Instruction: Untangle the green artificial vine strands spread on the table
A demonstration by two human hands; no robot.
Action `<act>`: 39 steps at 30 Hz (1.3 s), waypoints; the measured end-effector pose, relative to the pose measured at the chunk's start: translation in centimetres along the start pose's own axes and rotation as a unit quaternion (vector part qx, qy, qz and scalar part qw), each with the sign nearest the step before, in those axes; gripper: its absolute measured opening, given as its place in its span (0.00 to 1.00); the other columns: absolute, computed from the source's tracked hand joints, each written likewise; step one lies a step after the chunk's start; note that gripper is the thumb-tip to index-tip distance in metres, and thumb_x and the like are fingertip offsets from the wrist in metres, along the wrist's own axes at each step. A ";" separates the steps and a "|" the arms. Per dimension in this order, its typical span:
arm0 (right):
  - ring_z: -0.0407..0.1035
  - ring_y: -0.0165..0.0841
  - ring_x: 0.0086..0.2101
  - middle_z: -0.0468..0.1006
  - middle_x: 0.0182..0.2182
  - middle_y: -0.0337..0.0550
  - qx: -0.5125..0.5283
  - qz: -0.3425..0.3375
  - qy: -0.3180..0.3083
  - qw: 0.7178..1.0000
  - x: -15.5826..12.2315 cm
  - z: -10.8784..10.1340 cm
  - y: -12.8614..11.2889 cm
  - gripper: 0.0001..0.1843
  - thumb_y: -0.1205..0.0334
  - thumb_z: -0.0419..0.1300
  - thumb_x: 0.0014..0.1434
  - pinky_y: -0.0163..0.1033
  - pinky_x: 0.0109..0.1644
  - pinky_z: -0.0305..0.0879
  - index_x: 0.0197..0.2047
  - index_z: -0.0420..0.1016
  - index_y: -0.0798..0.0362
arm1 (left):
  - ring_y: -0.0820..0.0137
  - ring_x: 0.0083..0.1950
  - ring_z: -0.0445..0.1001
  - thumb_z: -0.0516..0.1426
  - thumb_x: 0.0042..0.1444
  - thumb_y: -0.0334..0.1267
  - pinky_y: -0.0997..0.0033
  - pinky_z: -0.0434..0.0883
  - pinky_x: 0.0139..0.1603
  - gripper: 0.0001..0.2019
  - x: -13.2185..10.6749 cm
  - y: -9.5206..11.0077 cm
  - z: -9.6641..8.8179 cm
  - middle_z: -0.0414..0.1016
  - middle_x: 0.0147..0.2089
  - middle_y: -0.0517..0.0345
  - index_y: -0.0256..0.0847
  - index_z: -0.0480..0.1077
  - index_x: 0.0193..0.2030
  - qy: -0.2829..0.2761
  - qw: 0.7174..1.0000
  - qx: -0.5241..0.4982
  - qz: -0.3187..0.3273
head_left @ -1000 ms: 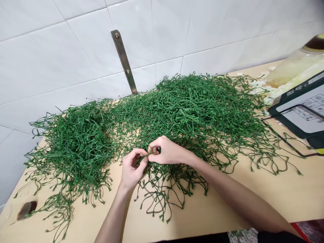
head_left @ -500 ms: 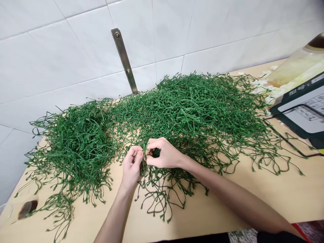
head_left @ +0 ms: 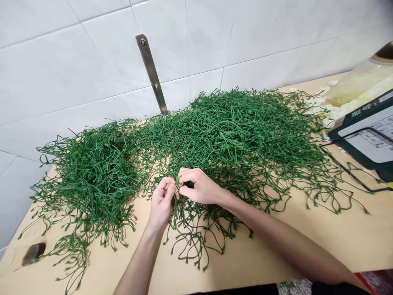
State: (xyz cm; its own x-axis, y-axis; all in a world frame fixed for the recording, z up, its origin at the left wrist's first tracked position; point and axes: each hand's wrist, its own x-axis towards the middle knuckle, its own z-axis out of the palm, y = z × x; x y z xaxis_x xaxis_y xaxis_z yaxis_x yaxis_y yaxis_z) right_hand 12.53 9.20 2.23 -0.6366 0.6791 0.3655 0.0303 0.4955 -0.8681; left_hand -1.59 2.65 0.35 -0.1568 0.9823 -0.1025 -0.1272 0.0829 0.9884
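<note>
My left hand [head_left: 162,201] is closed in a pinch on thin green plastic stems [head_left: 176,200], thumb against the bent fingers. Right beside it, my right hand [head_left: 198,186] pinches the upper part of the same stems between thumb and forefinger. The fingertips of both hands nearly meet, and they hide part of the stems. Behind and to the right spreads a large heap of tangled green artificial stems [head_left: 245,123] with small forked tips. Some of its loose stems hang toward the table's front, under my right wrist. A second green pile [head_left: 95,176] lies left of my hands.
A wooden tabletop [head_left: 260,254] carries everything, against a white tiled wall [head_left: 92,61]. A metal strip [head_left: 152,73] is fixed to the wall. At the right stand a dark-edged box with Chinese print [head_left: 368,131], a clear bottle [head_left: 353,84] and white flowers [head_left: 325,106].
My right thumb has closed in toward the forefinger, narrowing the gap between them. Both hands stay at nearly the same spot, my left shifted slightly right. The piles have not moved.
</note>
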 end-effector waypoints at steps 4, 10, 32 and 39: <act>0.59 0.30 0.28 0.61 0.19 0.36 -0.015 -0.022 -0.022 0.999 0.0 -0.3 0.2 0.16 0.78 0.53 0.51 0.34 0.33 0.56 0.16 0.63 0.53 | 0.75 0.25 0.63 0.63 0.51 0.53 0.75 0.62 0.28 0.18 0.0 0.0 0.1 0.64 0.22 0.65 0.40 0.67 0.34 0.000 1.000 -0.006 0.001; 0.65 0.30 0.31 0.75 0.23 0.38 0.008 -0.070 -0.050 0.996 0.1 -0.6 0.6 0.18 0.81 0.49 0.55 0.34 0.38 0.62 0.22 0.69 0.53 | 0.76 0.24 0.62 0.64 0.51 0.53 0.75 0.62 0.27 0.19 0.1 0.3 0.2 0.64 0.22 0.66 0.40 0.67 0.34 0.008 0.999 -0.038 -0.009; 0.66 0.31 0.31 0.76 0.26 0.41 -0.241 -0.038 -0.009 0.970 0.0 -0.8 -0.2 0.15 0.60 0.57 0.64 0.38 0.41 0.59 0.27 0.72 0.56 | 0.73 0.32 0.75 0.66 0.50 0.43 0.76 0.73 0.36 0.12 0.6 0.3 -0.9 0.79 0.34 0.56 0.38 0.76 0.38 0.074 0.992 0.045 0.087; 0.67 0.32 0.32 0.78 0.28 0.43 -0.240 -0.034 -0.004 0.970 0.1 -1.6 -0.7 0.10 0.65 0.56 0.61 0.39 0.41 0.59 0.31 0.76 0.57 | 0.72 0.36 0.76 0.64 0.53 0.42 0.77 0.72 0.38 0.10 0.6 0.2 -1.1 0.81 0.38 0.53 0.39 0.77 0.39 0.072 0.989 0.071 0.112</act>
State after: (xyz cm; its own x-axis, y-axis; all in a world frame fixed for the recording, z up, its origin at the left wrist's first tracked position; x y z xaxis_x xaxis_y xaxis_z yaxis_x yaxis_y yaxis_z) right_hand 13.71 9.78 3.39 -0.6561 0.6328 0.4113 0.3425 0.7352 -0.5850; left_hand -2.80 3.02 0.36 -0.3052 0.9452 0.1159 0.0636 -0.1012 0.9928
